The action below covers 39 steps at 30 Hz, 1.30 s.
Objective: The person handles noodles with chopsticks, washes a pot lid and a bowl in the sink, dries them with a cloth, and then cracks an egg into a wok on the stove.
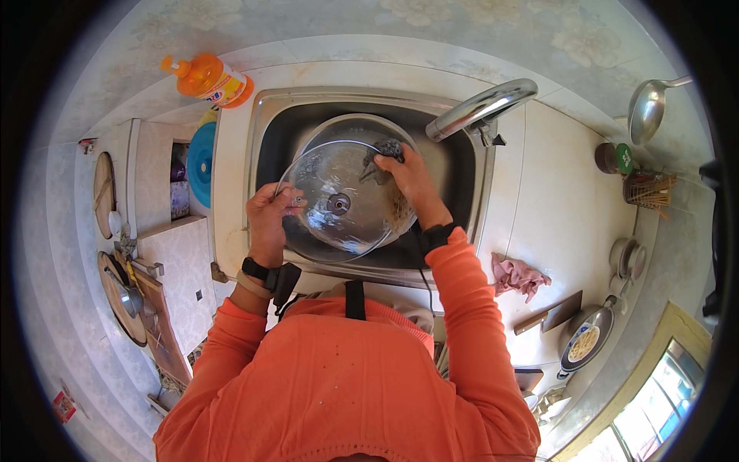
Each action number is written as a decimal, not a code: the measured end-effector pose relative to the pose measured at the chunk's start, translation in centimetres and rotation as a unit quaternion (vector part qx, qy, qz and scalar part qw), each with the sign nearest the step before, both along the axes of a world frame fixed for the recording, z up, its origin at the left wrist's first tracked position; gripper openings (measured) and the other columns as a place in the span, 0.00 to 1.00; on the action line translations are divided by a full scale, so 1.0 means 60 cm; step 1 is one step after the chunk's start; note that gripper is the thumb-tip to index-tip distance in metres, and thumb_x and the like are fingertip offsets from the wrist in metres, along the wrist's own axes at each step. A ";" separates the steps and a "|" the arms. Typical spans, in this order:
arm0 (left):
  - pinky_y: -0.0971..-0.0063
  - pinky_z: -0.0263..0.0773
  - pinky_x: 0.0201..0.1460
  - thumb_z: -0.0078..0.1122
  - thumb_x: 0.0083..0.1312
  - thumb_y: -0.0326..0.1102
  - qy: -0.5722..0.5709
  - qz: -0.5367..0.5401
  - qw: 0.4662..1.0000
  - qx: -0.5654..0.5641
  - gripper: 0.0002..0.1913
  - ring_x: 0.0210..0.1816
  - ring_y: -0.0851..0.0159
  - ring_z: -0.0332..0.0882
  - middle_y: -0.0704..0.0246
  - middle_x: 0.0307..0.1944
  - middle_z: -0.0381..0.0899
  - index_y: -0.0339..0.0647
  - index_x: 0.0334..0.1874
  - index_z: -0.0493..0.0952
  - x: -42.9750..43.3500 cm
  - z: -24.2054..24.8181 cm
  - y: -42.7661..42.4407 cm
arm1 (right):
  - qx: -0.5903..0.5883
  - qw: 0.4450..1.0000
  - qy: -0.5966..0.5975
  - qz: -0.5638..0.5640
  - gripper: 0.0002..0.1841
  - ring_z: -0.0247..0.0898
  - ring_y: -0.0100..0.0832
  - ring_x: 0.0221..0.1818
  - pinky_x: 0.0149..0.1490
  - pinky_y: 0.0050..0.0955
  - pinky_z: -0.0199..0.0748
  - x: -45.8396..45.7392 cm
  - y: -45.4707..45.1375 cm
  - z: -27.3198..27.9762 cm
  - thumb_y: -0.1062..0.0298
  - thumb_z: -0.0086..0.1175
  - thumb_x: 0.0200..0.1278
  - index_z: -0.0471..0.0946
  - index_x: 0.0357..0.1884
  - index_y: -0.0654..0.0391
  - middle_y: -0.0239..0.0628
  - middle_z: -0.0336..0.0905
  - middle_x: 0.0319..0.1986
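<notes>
A clear glass pot lid [317,179] with a thin metal rim and a round centre knob [339,204] is held tilted over the sink. My left hand [268,216] grips its left edge, with some fingers seen through the glass. In my right hand [418,187] is a dark grey, wet-looking scrubbing cloth [381,161], pressed against the lid's upper right part. Beneath the lid, a round metal basin [349,122] sits in the stainless steel sink [453,190]. The lid and my hands cover much of the basin.
A chrome faucet [485,110] leans over the sink's right corner. Behind the left corner stands an orange pump bottle [211,82]. On the right counter lie a pink cloth [519,277], a cleaver [561,312] and a pan [603,323] holding a bowl. A ladle [648,110] hangs on the wall.
</notes>
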State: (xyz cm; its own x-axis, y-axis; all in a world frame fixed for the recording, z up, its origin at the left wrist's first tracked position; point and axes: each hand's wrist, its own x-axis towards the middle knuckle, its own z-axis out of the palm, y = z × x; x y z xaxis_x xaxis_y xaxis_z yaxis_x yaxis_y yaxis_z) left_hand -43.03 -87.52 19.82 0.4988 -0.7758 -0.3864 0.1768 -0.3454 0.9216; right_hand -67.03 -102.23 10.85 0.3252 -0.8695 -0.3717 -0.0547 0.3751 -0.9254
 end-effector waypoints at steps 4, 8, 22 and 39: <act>0.73 0.83 0.41 0.61 0.72 0.27 0.003 0.034 0.999 -0.025 0.07 0.37 0.63 0.88 0.60 0.41 0.88 0.33 0.49 0.81 0.015 -0.001 -0.005 | 0.130 0.982 -0.076 -0.114 0.14 0.76 0.26 0.39 0.47 0.28 0.73 -0.008 0.057 -0.046 0.65 0.69 0.62 0.82 0.45 0.62 0.32 0.83 0.37; 0.74 0.80 0.46 0.63 0.71 0.25 0.028 0.115 0.991 -0.056 0.06 0.43 0.66 0.86 0.65 0.41 0.87 0.34 0.47 0.82 0.038 -0.023 -0.013 | 0.280 0.925 -0.171 -0.192 0.15 0.81 0.34 0.46 0.53 0.37 0.80 0.011 0.108 -0.069 0.69 0.66 0.66 0.80 0.52 0.58 0.34 0.84 0.43; 0.64 0.85 0.48 0.61 0.71 0.26 0.114 -0.128 0.985 0.014 0.14 0.47 0.55 0.88 0.57 0.47 0.86 0.33 0.57 0.77 0.068 0.029 0.001 | 0.166 0.981 -0.103 0.013 0.18 0.78 0.27 0.48 0.47 0.32 0.80 -0.035 0.051 -0.012 0.68 0.62 0.65 0.79 0.57 0.55 0.28 0.83 0.44; 0.61 0.81 0.58 0.56 0.78 0.34 -0.027 0.057 0.997 -0.036 0.17 0.54 0.54 0.86 0.54 0.54 0.84 0.31 0.64 0.74 0.113 0.018 0.047 | -0.023 0.882 0.424 0.203 0.50 0.38 0.64 0.80 0.65 0.69 0.66 0.076 0.084 -0.099 0.48 0.72 0.56 0.55 0.79 0.36 0.43 0.36 0.83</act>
